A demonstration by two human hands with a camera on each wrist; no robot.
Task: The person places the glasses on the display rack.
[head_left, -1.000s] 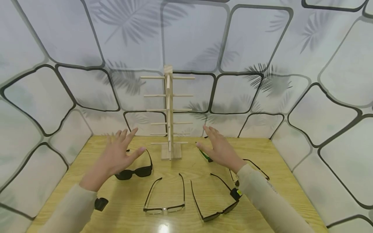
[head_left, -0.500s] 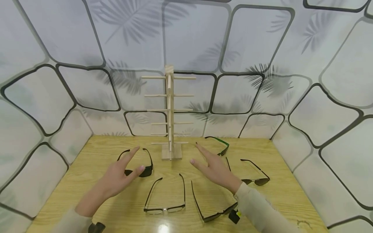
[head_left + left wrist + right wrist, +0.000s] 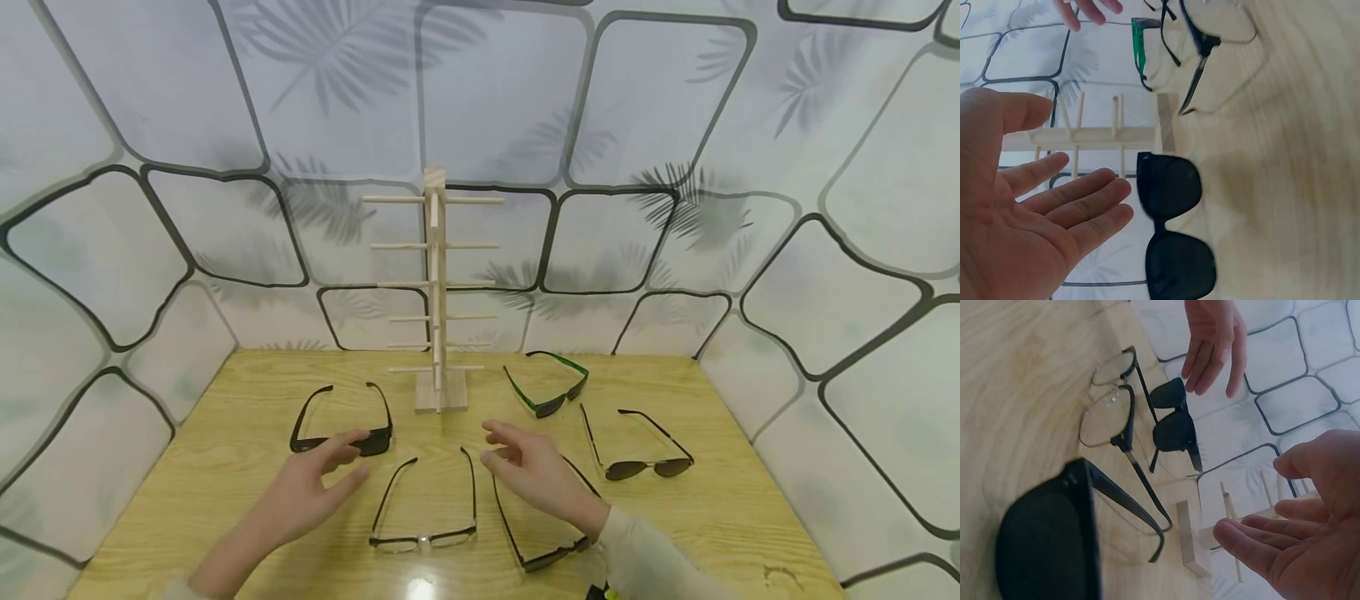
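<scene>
Both hands hover over the table, holding nothing. My left hand [image 3: 307,496], fingers relaxed, is nearest the black sunglasses [image 3: 375,442] on the left and overlaps their lenses in the head view. In the left wrist view the dark lenses [image 3: 1175,187] lie beyond the fingertips. My right hand [image 3: 536,475], fingers gently bent, hangs over the dark sunglasses [image 3: 551,557] at front right and hides part of them. Between the hands lie clear-lens eyeglasses [image 3: 423,540], temples unfolded and pointing away. Behind them stands a wooden rack [image 3: 435,283] with horizontal pegs, bearing no glasses.
Green-and-black sunglasses [image 3: 551,404] lie right of the rack's base, and thin-framed sunglasses [image 3: 648,468] lie farther right. The wood-grain table [image 3: 720,517] is enclosed by patterned walls [image 3: 487,100] at the back and sides.
Both hands have drawn back toward the body and lower, away from the rack. The green sunglasses and the thin-framed pair, covered before, now show fully. The glasses have not moved.
</scene>
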